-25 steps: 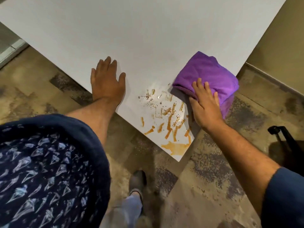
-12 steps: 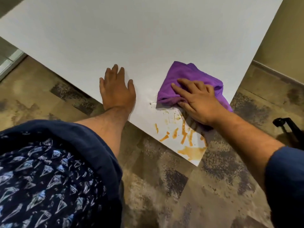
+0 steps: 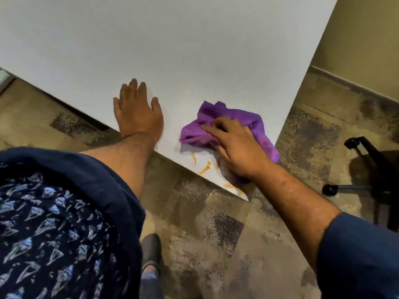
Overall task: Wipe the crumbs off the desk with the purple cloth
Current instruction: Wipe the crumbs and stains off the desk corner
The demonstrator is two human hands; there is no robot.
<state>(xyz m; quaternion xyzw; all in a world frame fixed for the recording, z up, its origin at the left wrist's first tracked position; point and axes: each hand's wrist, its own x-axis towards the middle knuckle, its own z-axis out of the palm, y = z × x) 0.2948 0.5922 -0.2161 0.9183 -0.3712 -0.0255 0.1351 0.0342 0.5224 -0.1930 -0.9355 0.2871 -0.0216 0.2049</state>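
The purple cloth (image 3: 218, 121) lies bunched on the near corner of the white desk (image 3: 172, 50). My right hand (image 3: 235, 145) presses down on it, fingers spread over the fabric. Part of the cloth hangs over the desk's right edge. A few orange streaks and crumbs (image 3: 204, 168) show on the corner just below the cloth. My left hand (image 3: 138, 113) rests flat on the desk to the left of the cloth, holding nothing.
Mottled brown carpet lies below the desk. A black chair base with a castor (image 3: 349, 186) stands at the right. My shoe (image 3: 151, 251) is on the floor near the desk corner. A beige wall runs along the upper right.
My right hand has swept the cloth leftward and down over the crumb patch, covering most of the orange streaks. The cloth is more bunched. My left hand has stayed flat on the desk.
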